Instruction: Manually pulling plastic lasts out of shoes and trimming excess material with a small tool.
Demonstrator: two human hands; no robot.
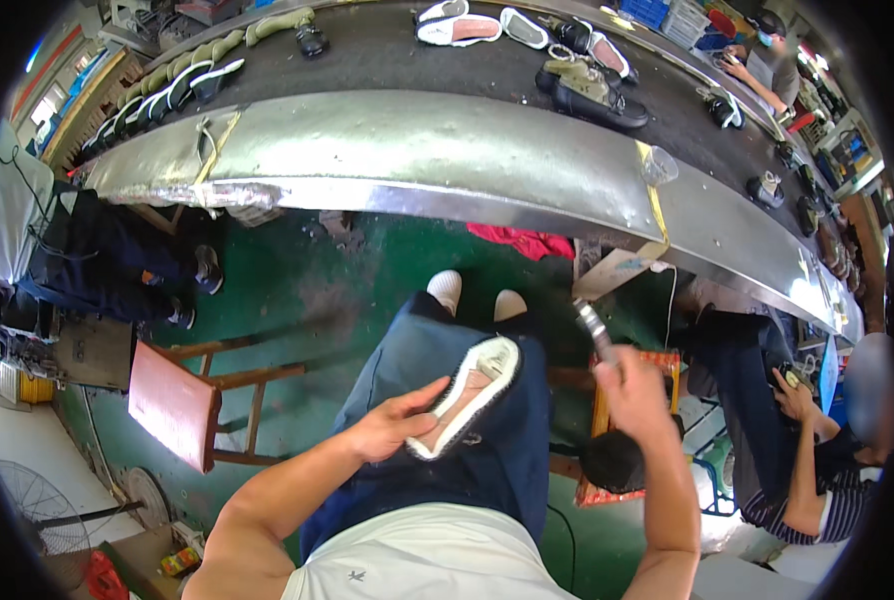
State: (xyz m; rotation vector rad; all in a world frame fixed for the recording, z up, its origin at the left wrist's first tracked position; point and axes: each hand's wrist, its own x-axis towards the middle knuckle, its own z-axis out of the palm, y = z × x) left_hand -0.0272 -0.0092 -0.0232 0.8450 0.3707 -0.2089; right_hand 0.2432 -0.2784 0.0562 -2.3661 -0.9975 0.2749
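Head view: left hand (pixel 395 428) grips shoe (pixel 467 395), toe pointing upper right; right hand (pixel 635 392) clenches tool (pixel 594 328).

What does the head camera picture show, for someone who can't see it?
A seated person's left hand holds a shoe sole-up over their lap, while the right hand grips a metal tool. Ahead, more shoes ride a dark conveyor belt.

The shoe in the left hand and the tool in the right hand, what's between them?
In the head view, nothing: between the shoe and the metal-tipped tool only the person's dark blue trousers show behind.
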